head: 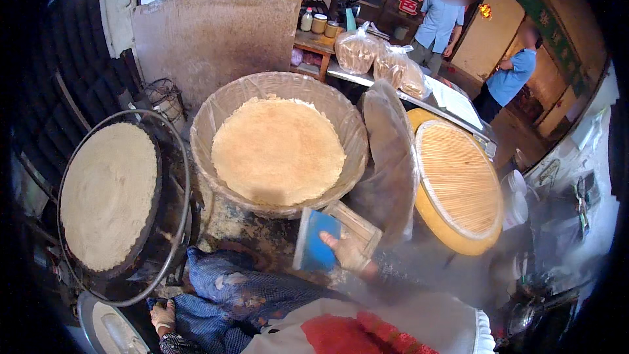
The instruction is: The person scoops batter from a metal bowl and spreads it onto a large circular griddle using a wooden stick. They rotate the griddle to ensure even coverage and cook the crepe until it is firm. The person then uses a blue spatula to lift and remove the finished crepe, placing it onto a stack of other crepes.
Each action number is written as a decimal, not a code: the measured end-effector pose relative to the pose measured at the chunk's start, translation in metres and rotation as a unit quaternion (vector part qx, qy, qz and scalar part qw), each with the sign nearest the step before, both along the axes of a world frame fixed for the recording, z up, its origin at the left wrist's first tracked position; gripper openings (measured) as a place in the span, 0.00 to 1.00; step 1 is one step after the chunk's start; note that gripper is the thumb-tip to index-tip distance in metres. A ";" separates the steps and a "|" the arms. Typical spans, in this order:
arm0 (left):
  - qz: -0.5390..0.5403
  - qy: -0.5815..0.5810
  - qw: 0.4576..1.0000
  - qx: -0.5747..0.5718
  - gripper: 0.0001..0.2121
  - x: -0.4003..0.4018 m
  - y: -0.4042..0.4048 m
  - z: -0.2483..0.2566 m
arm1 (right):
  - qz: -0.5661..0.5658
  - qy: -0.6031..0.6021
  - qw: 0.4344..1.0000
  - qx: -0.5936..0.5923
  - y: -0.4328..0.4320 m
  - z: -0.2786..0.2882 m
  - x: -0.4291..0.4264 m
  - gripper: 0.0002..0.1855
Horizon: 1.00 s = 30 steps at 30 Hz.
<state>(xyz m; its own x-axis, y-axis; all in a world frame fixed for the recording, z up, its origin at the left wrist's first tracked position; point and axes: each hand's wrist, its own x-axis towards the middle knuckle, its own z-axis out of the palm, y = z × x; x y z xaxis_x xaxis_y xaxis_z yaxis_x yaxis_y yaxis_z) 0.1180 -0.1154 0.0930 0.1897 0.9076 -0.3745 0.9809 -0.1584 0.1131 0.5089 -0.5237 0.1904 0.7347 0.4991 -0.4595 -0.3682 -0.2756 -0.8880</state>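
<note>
My right hand (pixel 350 251), in a pale glove, grips a flat blue scraper (pixel 320 241) with a pale border, its thumb over the blue face. A pale wooden frame (pixel 361 226) lies just beyond those fingers. Low at the left, my gloved left hand (pixel 163 315) is curled at the edge of a blue checked cloth (pixel 236 287) that drapes over my legs. Before me stands a plastic-lined wicker basket (pixel 206 157) with a round, pale-brown pancake stack (pixel 277 152) in it. Left of that, pale batter (pixel 110 196) covers a round dark griddle (pixel 158 196).
A metal ring (pixel 188 191) surrounds the griddle. Below sits a metal basin (pixel 87 305) of pale batter. A cloth-covered round panel (pixel 390 157) leans beside a stalk-woven tray (pixel 459 177) at right. Clear bags (pixel 356 51) line a counter. Two people (pixel 437 24) stand beyond. Steam blurs the right.
</note>
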 end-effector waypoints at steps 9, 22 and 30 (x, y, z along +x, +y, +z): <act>-0.007 -0.058 0.998 0.015 0.25 -0.012 0.003 -0.014 | 0.279 0.186 0.939 0.071 0.028 -0.037 -0.035 0.23; -0.002 -0.097 0.985 0.139 0.23 -0.017 -0.007 -0.009 | 0.316 -0.364 0.852 0.206 0.264 -0.019 -0.041 0.15; 0.017 -0.251 0.890 0.380 0.22 -0.070 0.007 0.023 | 0.355 -0.712 0.591 0.131 0.427 -0.043 -0.099 0.14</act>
<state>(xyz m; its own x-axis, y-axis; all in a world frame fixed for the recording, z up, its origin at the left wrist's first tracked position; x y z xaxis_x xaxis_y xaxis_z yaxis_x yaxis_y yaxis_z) 0.0480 -0.1083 0.1159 0.1279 0.8704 0.4755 0.8424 -0.3484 0.4111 0.4096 -0.0965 0.1475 -0.1554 0.8308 0.5345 0.9301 0.3054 -0.2043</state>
